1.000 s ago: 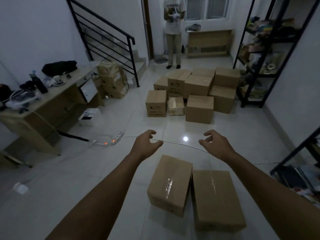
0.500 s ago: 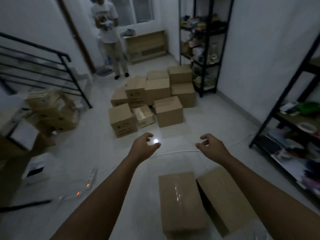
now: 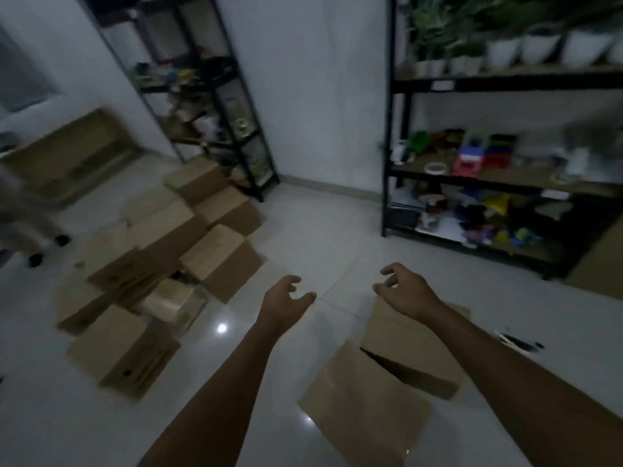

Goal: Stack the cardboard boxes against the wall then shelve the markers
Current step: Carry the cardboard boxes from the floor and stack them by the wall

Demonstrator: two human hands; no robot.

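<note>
Two sealed cardboard boxes lie on the white floor right below me, one at the bottom [image 3: 364, 402] and one beside it to the right [image 3: 409, 348]. My left hand [image 3: 285, 303] hovers open above the floor, left of them. My right hand [image 3: 406, 291] hangs open over the far end of the right box, fingers curled, holding nothing. A pile of several more cardboard boxes [image 3: 161, 264] sits on the floor to the left. Dark markers [image 3: 517, 342] lie on the floor at the right.
A black shelf unit [image 3: 505, 183] with colourful clutter and potted plants stands against the right wall. Another black rack [image 3: 215, 106] stands in the far corner. A person's legs and shoes [image 3: 37, 244] show at the left edge. A low wooden bench [image 3: 67, 153] sits far left.
My view has swung to the right, so the box pile slid left and the right shelf unit came into view. Both hands stayed open and held out in front.
</note>
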